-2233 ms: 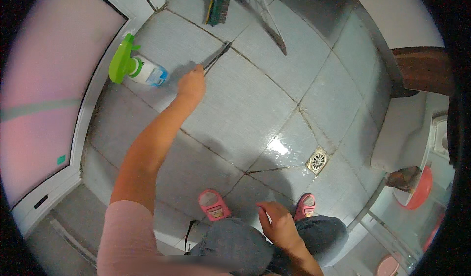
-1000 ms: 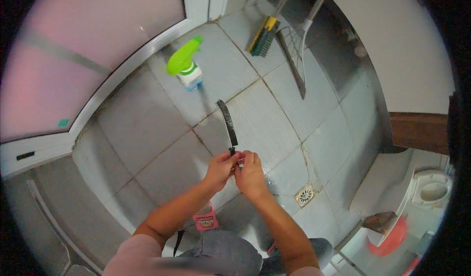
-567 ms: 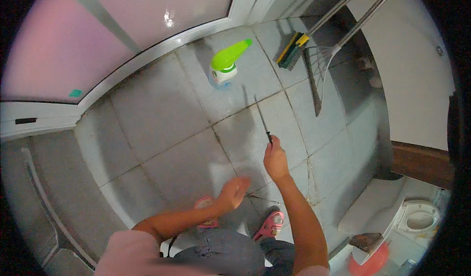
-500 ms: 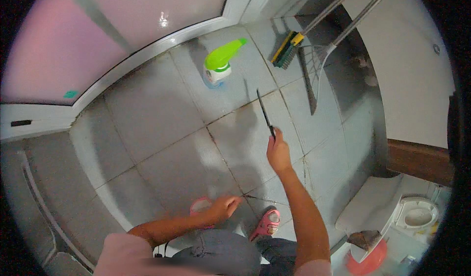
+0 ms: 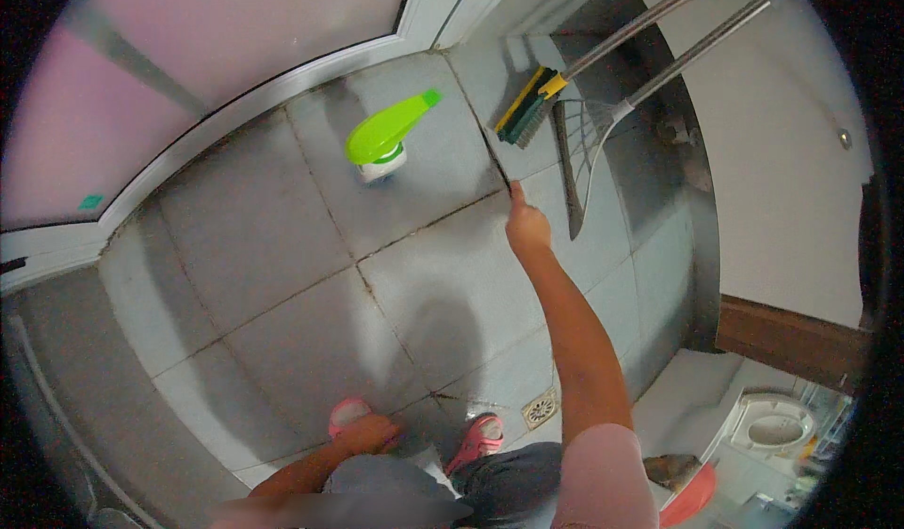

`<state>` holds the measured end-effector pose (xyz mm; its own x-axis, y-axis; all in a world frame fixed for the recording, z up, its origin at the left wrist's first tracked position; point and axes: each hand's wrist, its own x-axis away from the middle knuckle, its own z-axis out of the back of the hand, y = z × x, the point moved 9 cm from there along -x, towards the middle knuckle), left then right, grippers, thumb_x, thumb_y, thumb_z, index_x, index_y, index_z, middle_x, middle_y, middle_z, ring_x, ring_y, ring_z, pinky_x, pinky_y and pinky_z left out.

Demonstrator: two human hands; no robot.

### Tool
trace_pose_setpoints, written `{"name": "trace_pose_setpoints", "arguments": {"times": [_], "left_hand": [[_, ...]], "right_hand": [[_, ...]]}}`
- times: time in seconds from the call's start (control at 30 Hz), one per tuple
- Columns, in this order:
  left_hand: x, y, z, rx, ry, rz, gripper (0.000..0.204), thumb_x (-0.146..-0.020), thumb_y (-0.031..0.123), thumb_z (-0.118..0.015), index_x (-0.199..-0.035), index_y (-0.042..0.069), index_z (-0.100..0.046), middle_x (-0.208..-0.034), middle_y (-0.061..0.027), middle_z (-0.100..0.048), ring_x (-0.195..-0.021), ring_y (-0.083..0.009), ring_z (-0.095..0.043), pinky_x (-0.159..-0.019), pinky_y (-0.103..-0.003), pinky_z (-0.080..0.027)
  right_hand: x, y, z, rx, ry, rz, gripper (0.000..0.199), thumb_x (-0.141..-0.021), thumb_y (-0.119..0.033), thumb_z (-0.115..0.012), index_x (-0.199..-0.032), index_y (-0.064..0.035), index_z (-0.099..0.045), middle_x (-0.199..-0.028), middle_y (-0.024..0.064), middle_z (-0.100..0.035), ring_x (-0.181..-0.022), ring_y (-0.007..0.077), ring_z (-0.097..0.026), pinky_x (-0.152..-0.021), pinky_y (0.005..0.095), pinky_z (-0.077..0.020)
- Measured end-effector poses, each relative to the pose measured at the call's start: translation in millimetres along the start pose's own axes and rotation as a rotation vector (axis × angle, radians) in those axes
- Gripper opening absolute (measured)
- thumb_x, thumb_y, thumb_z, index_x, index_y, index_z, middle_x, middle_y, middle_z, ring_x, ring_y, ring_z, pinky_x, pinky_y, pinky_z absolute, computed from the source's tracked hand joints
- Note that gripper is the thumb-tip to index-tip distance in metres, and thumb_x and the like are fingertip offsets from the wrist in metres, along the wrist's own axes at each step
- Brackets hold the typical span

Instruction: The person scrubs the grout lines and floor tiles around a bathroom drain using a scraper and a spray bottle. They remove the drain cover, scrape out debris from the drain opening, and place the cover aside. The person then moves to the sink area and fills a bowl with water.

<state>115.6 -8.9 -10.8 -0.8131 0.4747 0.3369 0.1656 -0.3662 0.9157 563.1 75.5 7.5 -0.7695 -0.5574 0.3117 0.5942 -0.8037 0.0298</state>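
Note:
My right hand (image 5: 527, 231) is stretched out over the grey floor tiles (image 5: 282, 275) and shut on a thin dark tool (image 5: 509, 190). The tool's tip points along a dark grout line toward the far wall. A little beyond it lies a long-handled scrub brush (image 5: 524, 107) with a yellow and green head. To the left of the brush a green spray bottle (image 5: 381, 134) stands on the tiles. My left hand (image 5: 367, 432) rests low by my knee, next to a pink slipper (image 5: 347, 411), with nothing seen in it.
A wire-headed long tool (image 5: 584, 143) leans by the wall, right of the brush. A floor drain (image 5: 540, 407) sits near my other pink slipper (image 5: 477, 435). A frosted pink door panel (image 5: 188, 58) runs along the left. A toilet (image 5: 772, 425) and a red basin (image 5: 692, 496) are at lower right.
Both hands held the tool a second ago. Now only my right hand has it and has reached farther toward the brush, while my left hand has dropped back to my knee.

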Motion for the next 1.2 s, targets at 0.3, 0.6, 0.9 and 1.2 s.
{"name": "trace_pose_setpoints", "arguments": {"times": [0.3,0.6,0.9,1.2], "left_hand": [[6,-6,-1,-0.045,-0.01,-0.021,0.021,-0.073,0.02,-0.052,-0.085,0.003,-0.053,-0.07,-0.0166,-0.055,-0.07,-0.0333,-0.056,-0.061,-0.043,-0.043],[6,-20,-23,0.002,0.049,-0.082,0.021,-0.072,0.019,-0.053,-0.085,0.004,-0.05,-0.077,-0.014,-0.053,-0.075,-0.0314,-0.054,-0.063,-0.041,-0.043],[9,-95,-105,-0.057,-0.267,0.229,0.021,-0.073,0.025,-0.051,-0.078,0.006,-0.059,-0.078,-0.0106,-0.059,-0.072,-0.0265,-0.058,-0.064,-0.04,-0.046],[15,-31,-33,-0.027,0.148,-0.128,0.024,-0.073,0.017,-0.054,-0.093,0.005,-0.048,-0.082,-0.0115,-0.052,-0.078,-0.0291,-0.054,-0.065,-0.039,-0.043]], "right_hand": [[-13,4,1,-0.004,-0.192,0.066,0.058,-0.078,-0.006,-0.045,-0.132,-0.016,-0.026,-0.076,0.0194,-0.06,-0.073,0.036,-0.06,-0.064,0.0434,-0.0488],[-51,-5,0,-0.1,-0.067,0.125,0.055,-0.079,-0.007,-0.043,-0.131,-0.011,-0.027,-0.076,0.0216,-0.06,-0.07,0.0376,-0.06,-0.061,0.0467,-0.0478],[-76,-23,27,-0.261,0.065,0.143,0.045,-0.08,-0.009,-0.044,-0.124,-0.0078,-0.034,-0.071,0.0247,-0.059,-0.066,0.0421,-0.058,-0.061,0.0495,-0.0462],[-28,6,8,-0.178,-0.047,0.124,0.051,-0.078,-0.006,-0.046,-0.127,-0.0079,-0.031,-0.068,0.0253,-0.058,-0.063,0.0407,-0.058,-0.057,0.0489,-0.0466]]}}
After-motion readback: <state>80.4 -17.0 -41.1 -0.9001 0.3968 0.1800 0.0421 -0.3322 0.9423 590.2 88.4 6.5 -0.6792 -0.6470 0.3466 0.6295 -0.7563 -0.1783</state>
